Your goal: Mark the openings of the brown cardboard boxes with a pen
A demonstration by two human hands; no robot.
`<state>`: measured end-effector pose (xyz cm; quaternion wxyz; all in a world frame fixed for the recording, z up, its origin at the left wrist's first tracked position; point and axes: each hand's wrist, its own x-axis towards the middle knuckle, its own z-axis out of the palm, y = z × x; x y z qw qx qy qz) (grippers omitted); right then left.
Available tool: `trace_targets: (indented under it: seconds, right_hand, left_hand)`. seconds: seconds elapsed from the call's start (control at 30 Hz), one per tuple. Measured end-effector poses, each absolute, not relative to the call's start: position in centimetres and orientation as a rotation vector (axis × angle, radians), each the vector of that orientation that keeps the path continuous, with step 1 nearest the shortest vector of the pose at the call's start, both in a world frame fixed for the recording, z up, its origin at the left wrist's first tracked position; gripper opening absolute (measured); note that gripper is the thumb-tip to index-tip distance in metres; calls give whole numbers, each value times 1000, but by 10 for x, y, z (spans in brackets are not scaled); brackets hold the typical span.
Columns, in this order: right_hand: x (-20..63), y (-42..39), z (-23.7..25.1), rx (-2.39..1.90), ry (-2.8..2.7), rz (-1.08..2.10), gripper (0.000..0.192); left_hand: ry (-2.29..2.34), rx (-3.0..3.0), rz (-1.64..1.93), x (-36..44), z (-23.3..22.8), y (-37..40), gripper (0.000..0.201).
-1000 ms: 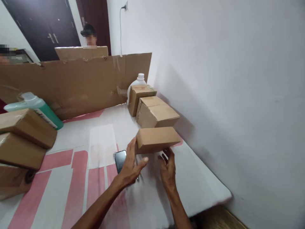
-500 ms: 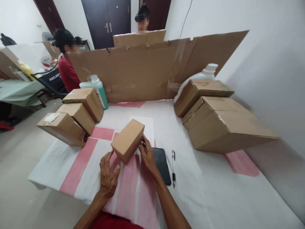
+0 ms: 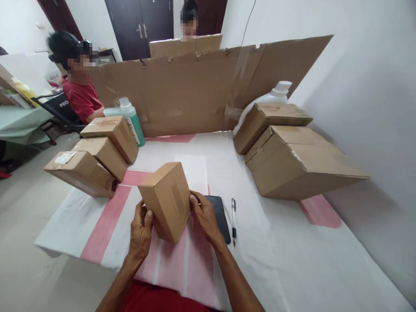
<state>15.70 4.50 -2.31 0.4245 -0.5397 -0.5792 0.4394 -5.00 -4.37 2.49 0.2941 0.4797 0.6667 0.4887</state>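
A small brown cardboard box (image 3: 167, 201) is held tilted between my two hands over the pink-and-white tablecloth (image 3: 253, 242). One broad side, with a rectangular outline and a darker strip on it, faces me. My left hand (image 3: 140, 232) grips the box's left side, thumb toward me. At its right edge, my right hand (image 3: 206, 216) holds it with thumb and fingers; some fingertips are hidden behind the box. Just right of my right hand lies a dark flat tablet-like object (image 3: 221, 216), partly covered by that hand, with a pen (image 3: 234, 223) beside it.
Several cardboard boxes (image 3: 100, 151) stand at the left with a green-liquid bottle (image 3: 131, 121). Larger boxes (image 3: 312, 160) and a white jug (image 3: 276, 93) are at the right. A cardboard partition (image 3: 188, 91) closes the back. Two people sit beyond it; one wears a red shirt (image 3: 81, 97).
The box has been turned in my hands, so a broad marked side now faces me instead of its plain narrow one. My left hand has moved up onto its side. The whole view has shifted slightly.
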Motion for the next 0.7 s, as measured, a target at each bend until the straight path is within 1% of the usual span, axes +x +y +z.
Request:
trace_targets:
  seconds: [0.07,0.13,0.3,0.4,0.47,0.53,0.63,0.7]
  right_hand:
    - [157,43,-21,-1358,-1428,1137,49]
    - [158,41,-22,-1352,-1415,1159,51]
    - [157,34,-35,-1269,-1389,1288,56]
    - [153,35,-44,-1217,-1354,1374,63]
    - [149,37,-49,-1193,-1317,1387,64]
    - [145,39,-53,-1149,-1278,1414,63]
    - [140,42,-61,-1112,-1227,1448,61]
    - [139,43,-65,-1143,-1167,1428,64]
  left_hand:
    - [1758,1167,1361,-46,31,-39,70]
    - [1780,1127,1383,-47,32,-32,76]
    - [1936,1265,1456,-68,15,-14,77]
    - [2001,1479,1559,-83,3,-6,71]
    - [2030,1634,1537,-91,-4,-2,59]
    - [2025,1706,1484,-97,-10,1,52]
    - [2024,1703,1452,-98,-15,-1,50]
    - [2028,1704,1441,-96,-18,-7,50]
